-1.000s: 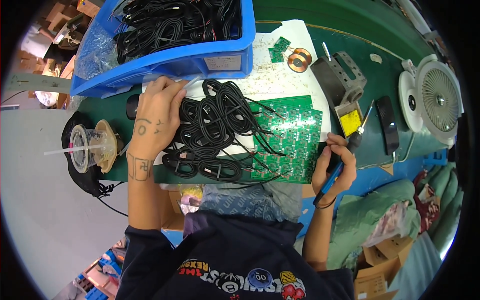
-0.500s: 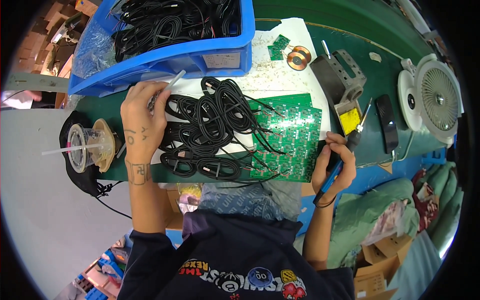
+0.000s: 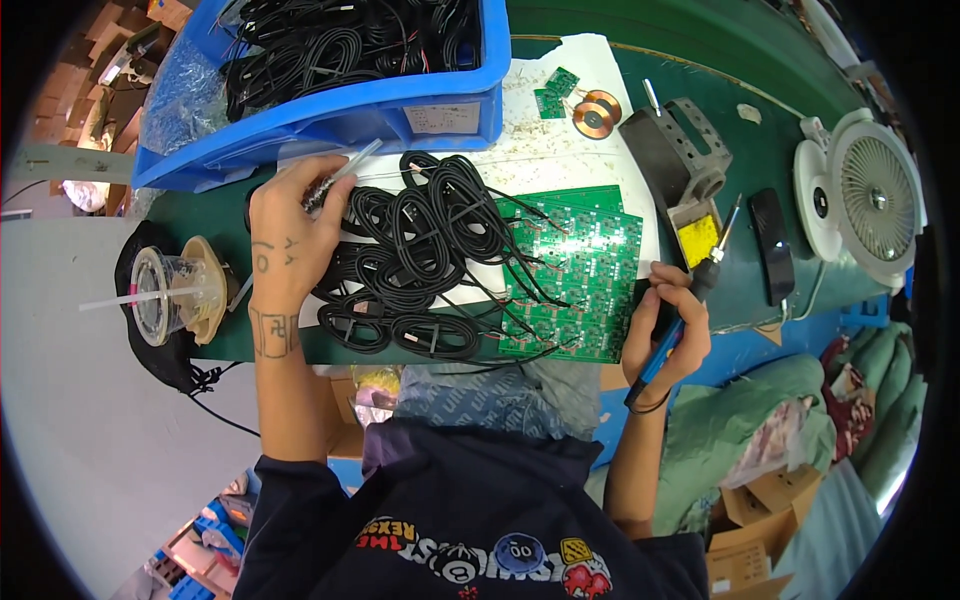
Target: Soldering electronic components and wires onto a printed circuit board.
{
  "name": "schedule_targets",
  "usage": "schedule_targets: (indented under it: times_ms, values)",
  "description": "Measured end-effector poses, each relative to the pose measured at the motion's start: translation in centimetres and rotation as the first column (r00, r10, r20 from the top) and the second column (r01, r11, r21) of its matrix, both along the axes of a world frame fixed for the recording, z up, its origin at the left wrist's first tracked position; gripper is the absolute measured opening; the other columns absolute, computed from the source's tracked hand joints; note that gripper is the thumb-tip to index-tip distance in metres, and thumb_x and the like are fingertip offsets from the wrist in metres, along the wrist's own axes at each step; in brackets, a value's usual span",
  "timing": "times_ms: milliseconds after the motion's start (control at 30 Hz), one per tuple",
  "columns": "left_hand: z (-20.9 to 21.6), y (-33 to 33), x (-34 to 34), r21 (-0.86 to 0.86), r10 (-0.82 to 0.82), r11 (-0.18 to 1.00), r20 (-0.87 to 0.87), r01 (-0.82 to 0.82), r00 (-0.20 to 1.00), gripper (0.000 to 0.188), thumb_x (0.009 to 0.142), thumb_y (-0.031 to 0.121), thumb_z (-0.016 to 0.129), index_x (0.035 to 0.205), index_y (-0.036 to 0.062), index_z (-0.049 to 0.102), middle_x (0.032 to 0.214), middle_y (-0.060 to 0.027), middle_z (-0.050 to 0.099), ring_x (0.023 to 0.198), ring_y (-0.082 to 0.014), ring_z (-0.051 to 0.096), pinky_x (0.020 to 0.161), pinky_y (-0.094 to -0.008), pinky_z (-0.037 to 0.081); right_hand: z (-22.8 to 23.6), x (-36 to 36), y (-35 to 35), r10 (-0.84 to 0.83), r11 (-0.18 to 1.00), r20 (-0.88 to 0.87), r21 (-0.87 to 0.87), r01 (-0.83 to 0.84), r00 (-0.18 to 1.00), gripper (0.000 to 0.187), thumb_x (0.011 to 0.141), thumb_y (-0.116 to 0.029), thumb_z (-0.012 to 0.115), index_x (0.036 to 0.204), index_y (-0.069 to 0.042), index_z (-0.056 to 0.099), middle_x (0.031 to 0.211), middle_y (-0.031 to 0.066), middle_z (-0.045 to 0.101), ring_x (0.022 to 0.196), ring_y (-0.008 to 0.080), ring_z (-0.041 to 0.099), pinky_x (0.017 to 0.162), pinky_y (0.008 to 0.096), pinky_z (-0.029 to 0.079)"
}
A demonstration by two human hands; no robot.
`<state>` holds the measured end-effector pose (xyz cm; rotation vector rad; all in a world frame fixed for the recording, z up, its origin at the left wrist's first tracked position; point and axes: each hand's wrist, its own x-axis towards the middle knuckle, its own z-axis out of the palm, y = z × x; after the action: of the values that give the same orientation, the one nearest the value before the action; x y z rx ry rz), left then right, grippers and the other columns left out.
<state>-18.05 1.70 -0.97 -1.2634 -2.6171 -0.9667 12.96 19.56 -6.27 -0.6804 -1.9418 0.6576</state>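
Observation:
My left hand (image 3: pixel 297 225) is closed around a slim translucent tube (image 3: pixel 362 155), whose pale end sticks out past the fingers toward the blue bin. Something dark and speckled shows in the tube near my fingertips. My right hand (image 3: pixel 668 325) grips a soldering iron (image 3: pixel 708 275) with a blue and black handle; its metal tip points up and away, over the table. Between my hands lie bundled black cables (image 3: pixel 420 235). Their thin wire ends reach onto a panel of green circuit boards (image 3: pixel 575 275), which rests partly over another green panel, close beside my right hand.
A blue bin (image 3: pixel 330 115) full of black cables stands at the back left. Copper coils (image 3: pixel 597 114) lie on white paper. Right of them are a metal iron stand (image 3: pixel 680 150), yellow sponge (image 3: pixel 699 241), black phone (image 3: pixel 771 247) and white fan (image 3: pixel 870 190). A plastic cup (image 3: pixel 170 297) sits left.
My left hand has shifted slightly right and away from me, carrying the tube with it. My right hand and the soldering iron have hardly moved. The cables and boards stay in place.

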Motion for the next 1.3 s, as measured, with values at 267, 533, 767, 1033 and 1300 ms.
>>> schedule_targets:
  times_ms: [267,533,767,1033,1300]
  values:
    - [0.2,-0.1,0.9,0.085,0.053,0.995,0.026,-0.055,0.998,0.014,0.084,0.002,0.077,0.097,-0.0039,0.077,0.088,-0.0072,0.075,0.07,-0.0206,0.062,0.07,-0.0298,0.051,0.2,-0.1,-0.2,0.012,1.0,0.022,-0.001,-0.012,1.0,0.017,0.087,0.011,0.061,0.101,0.001,0.058,0.108,0.0217,0.074,0.089,0.0267,0.068,0.086,0.0353,0.056]
    - [0.6,1.0,0.7,0.056,-0.01,0.998,-0.034,0.012,0.999,0.016,0.083,0.002,0.08,0.098,-0.0031,0.079,0.088,-0.0056,0.075,0.07,-0.0157,0.058,0.07,-0.026,0.049,-0.2,-0.2,0.1,-0.003,1.0,-0.024,0.018,0.003,1.0,0.022,0.079,0.012,0.063,0.098,0.001,0.062,0.104,0.0236,0.074,0.082,0.0274,0.068,0.078,0.0337,0.057]
    - [0.2,1.2,0.0,0.075,-0.068,0.994,-0.105,0.076,0.992,0.017,0.082,0.002,0.081,0.098,-0.0033,0.08,0.088,-0.0062,0.076,0.071,-0.0154,0.059,0.07,-0.026,0.049,-0.2,-0.2,0.1,-0.006,1.0,-0.02,0.02,0.007,1.0,0.023,0.079,0.012,0.064,0.099,0.0,0.063,0.103,0.0223,0.074,0.085,0.0277,0.069,0.079,0.0342,0.057]
    - [0.5,0.9,0.5,0.083,-0.028,0.996,-0.068,0.034,0.997,0.018,0.084,0.004,0.08,0.1,-0.0034,0.08,0.091,-0.0068,0.077,0.073,-0.0158,0.061,0.071,-0.0266,0.05,0.1,0.1,0.0,0.007,1.0,0.042,0.013,-0.008,0.999,0.017,0.086,0.01,0.062,0.101,0.001,0.059,0.107,0.0221,0.074,0.09,0.0271,0.069,0.086,0.0355,0.057]
    - [0.9,0.2,1.1,0.097,-0.002,0.995,0.038,-0.001,0.999,0.017,0.082,0.001,0.078,0.099,-0.0009,0.078,0.096,-0.0081,0.077,0.081,-0.0211,0.067,0.078,-0.0308,0.054,-0.1,0.1,0.0,0.006,1.0,0.025,0.02,-0.007,1.0,0.017,0.087,0.01,0.063,0.101,0.001,0.06,0.106,0.021,0.074,0.088,0.0264,0.07,0.086,0.0343,0.057]
